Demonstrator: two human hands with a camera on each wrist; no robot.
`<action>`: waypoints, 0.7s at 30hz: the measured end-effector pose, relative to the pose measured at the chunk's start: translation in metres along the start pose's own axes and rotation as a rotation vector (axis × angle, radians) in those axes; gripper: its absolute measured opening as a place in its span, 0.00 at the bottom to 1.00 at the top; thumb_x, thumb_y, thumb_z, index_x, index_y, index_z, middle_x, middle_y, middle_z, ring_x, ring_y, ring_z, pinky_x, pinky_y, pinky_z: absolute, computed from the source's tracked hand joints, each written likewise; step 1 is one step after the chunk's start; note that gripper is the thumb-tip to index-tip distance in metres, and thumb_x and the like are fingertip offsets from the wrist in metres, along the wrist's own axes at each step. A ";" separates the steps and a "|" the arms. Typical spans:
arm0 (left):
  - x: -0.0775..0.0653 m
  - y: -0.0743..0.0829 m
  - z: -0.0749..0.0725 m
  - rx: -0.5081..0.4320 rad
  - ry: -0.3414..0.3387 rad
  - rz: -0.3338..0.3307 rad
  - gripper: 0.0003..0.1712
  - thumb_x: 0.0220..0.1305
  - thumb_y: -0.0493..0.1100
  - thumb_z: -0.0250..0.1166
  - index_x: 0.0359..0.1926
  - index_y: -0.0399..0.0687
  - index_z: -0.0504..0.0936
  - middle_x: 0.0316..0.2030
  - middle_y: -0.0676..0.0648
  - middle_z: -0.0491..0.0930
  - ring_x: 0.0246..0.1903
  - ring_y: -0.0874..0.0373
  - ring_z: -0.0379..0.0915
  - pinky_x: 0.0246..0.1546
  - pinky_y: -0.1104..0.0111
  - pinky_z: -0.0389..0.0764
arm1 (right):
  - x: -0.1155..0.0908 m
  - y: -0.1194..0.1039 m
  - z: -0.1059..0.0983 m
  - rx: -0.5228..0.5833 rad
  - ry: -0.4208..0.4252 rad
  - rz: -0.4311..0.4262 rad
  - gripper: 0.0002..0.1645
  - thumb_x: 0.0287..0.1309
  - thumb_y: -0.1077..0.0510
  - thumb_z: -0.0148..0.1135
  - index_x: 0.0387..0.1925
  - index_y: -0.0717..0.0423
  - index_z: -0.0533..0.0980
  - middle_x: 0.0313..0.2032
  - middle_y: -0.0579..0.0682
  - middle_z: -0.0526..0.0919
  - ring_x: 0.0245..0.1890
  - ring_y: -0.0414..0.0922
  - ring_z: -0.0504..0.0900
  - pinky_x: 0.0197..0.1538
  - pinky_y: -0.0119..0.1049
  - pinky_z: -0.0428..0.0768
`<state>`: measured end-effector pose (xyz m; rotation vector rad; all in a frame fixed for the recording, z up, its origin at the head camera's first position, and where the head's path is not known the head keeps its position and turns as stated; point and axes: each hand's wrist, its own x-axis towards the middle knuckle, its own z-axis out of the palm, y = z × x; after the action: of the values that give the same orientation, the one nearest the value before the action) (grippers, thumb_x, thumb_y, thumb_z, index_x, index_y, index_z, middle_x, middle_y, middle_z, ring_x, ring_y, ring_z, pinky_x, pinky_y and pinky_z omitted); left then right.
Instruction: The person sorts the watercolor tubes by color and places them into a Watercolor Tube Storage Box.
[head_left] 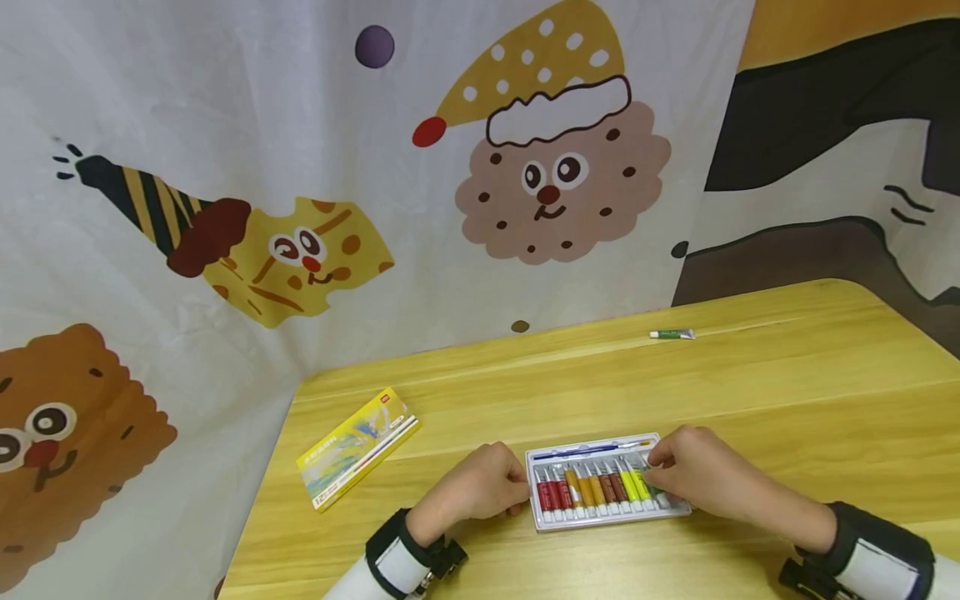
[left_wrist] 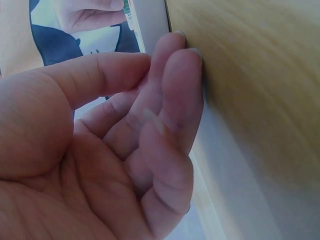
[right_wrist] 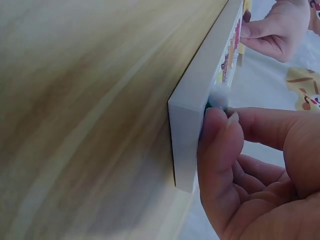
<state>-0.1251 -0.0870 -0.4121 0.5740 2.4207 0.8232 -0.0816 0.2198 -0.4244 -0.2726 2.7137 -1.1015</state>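
Observation:
A white plastic tray [head_left: 611, 524] lies on the table with a row of paint tubes [head_left: 592, 490], running from reds through ochres and browns to yellow. Above the row, a blue-handled paintbrush [head_left: 577, 452] lies in its own slot. My left hand [head_left: 483, 482] is at the tray's left end, thumb and fingertips pinching its edge. Over the right end, my right hand [head_left: 708, 468] pinches a dark green paint tube [right_wrist: 210, 105] between thumb and forefinger. That tube is mostly hidden by the fingers, low beside the tray wall [right_wrist: 187, 125].
A yellow cardboard paint box [head_left: 358, 450] lies slantwise at the left of the wooden table [head_left: 487, 400]. One green paint tube [head_left: 672, 334] lies alone near the far edge. Behind the table hangs a cloth [head_left: 420, 292] printed with cartoon food.

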 end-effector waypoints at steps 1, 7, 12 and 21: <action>0.000 0.000 0.000 0.000 0.000 0.001 0.20 0.68 0.36 0.68 0.16 0.47 0.85 0.13 0.51 0.81 0.11 0.66 0.63 0.14 0.74 0.61 | 0.000 0.000 0.001 -0.014 0.009 -0.004 0.05 0.57 0.61 0.76 0.33 0.60 0.87 0.25 0.43 0.83 0.19 0.37 0.75 0.27 0.31 0.76; 0.000 0.000 0.000 0.000 0.000 -0.005 0.20 0.67 0.36 0.68 0.16 0.47 0.85 0.13 0.51 0.81 0.11 0.65 0.64 0.15 0.74 0.62 | -0.002 0.003 0.006 -0.054 0.029 -0.021 0.11 0.57 0.60 0.77 0.25 0.51 0.81 0.18 0.39 0.75 0.16 0.36 0.70 0.22 0.31 0.71; 0.000 0.000 0.000 0.006 0.001 -0.006 0.20 0.68 0.36 0.68 0.16 0.47 0.85 0.13 0.51 0.80 0.12 0.65 0.63 0.15 0.73 0.60 | -0.005 0.006 0.005 -0.069 0.016 -0.068 0.16 0.59 0.58 0.77 0.22 0.48 0.77 0.16 0.38 0.72 0.15 0.33 0.65 0.21 0.30 0.68; -0.001 0.000 0.000 0.003 -0.001 -0.006 0.20 0.68 0.36 0.68 0.16 0.47 0.85 0.13 0.51 0.80 0.11 0.65 0.63 0.14 0.74 0.60 | -0.012 0.011 -0.001 -0.016 -0.072 -0.086 0.13 0.60 0.59 0.76 0.24 0.49 0.79 0.19 0.37 0.75 0.18 0.33 0.68 0.23 0.30 0.70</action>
<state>-0.1246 -0.0870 -0.4115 0.5680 2.4222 0.8161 -0.0715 0.2309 -0.4300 -0.4261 2.6708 -1.0709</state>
